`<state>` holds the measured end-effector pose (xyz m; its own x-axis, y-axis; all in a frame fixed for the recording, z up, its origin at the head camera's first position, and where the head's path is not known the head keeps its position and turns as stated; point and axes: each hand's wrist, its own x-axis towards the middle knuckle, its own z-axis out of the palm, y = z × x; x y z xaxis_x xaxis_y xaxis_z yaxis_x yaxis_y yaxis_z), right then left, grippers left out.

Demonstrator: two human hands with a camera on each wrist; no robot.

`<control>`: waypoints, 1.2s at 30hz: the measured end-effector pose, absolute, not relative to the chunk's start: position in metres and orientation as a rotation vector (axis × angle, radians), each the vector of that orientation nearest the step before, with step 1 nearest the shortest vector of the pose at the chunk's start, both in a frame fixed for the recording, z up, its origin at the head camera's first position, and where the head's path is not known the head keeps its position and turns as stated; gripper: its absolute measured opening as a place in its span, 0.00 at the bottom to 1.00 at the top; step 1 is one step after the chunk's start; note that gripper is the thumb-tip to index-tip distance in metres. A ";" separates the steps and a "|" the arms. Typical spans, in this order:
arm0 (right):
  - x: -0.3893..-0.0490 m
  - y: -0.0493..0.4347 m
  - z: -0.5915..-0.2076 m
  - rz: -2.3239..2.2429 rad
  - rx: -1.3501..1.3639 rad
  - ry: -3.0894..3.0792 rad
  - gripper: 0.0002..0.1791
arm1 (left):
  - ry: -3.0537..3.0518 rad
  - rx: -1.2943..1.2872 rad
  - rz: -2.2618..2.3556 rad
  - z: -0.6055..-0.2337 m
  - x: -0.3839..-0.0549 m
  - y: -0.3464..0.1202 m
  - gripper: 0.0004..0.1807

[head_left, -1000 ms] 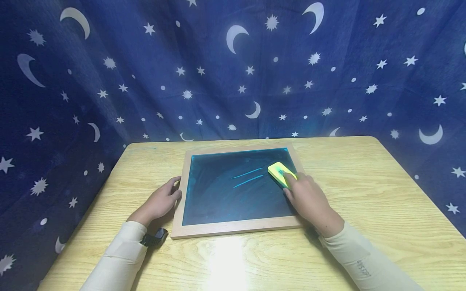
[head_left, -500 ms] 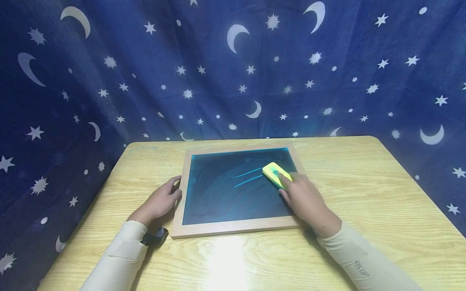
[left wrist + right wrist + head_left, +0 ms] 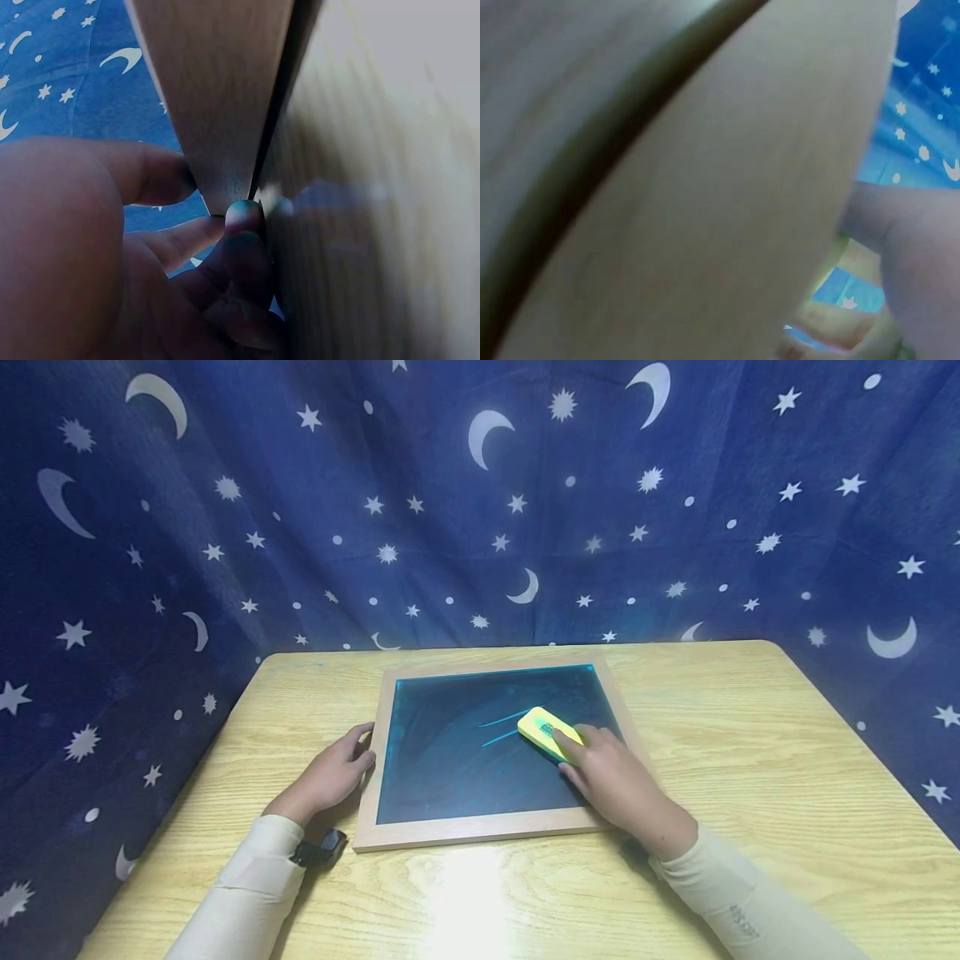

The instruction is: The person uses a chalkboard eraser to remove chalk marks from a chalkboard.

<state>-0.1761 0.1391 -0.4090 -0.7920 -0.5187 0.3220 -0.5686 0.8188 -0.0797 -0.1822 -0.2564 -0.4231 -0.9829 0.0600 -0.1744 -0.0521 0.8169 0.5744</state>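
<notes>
In the head view a wood-framed chalkboard (image 3: 465, 785) lies flat on the table, with two blue chalk lines (image 3: 501, 738) near its middle. Their right ends run under a yellow and green board eraser (image 3: 542, 728), which my right hand (image 3: 611, 777) grips from the right, index finger along its top. My left hand (image 3: 330, 777) holds the frame's left edge. Seen from the left wrist, the thumb touches the upper edge of the wooden frame (image 3: 217, 90) and curled fingers (image 3: 247, 262) meet its lower edge. The right wrist view mostly shows the frame's side (image 3: 697, 195); the eraser is largely hidden there.
The light wood table (image 3: 750, 760) extends on all sides of the board. Behind it hangs a dark blue curtain (image 3: 435, 460) with moons and stars. A black device (image 3: 321, 850) is strapped at my left wrist.
My right hand has slid the eraser leftward and slightly nearer across the board, covering the right ends of both chalk lines. The left hand and board stay put.
</notes>
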 end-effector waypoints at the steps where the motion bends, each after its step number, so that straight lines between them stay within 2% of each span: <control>1: -0.175 0.138 -0.409 0.253 0.849 -2.710 0.26 | 2.817 0.005 0.896 -0.423 -0.182 -0.257 0.33; 21: -0.142 0.110 -0.411 0.277 1.075 -2.604 0.27 | 2.820 0.019 0.899 -0.422 -0.181 -0.256 0.32; 36: -0.145 0.110 -0.411 0.350 1.090 -2.628 0.27 | 2.829 0.026 0.895 -0.424 -0.182 -0.258 0.32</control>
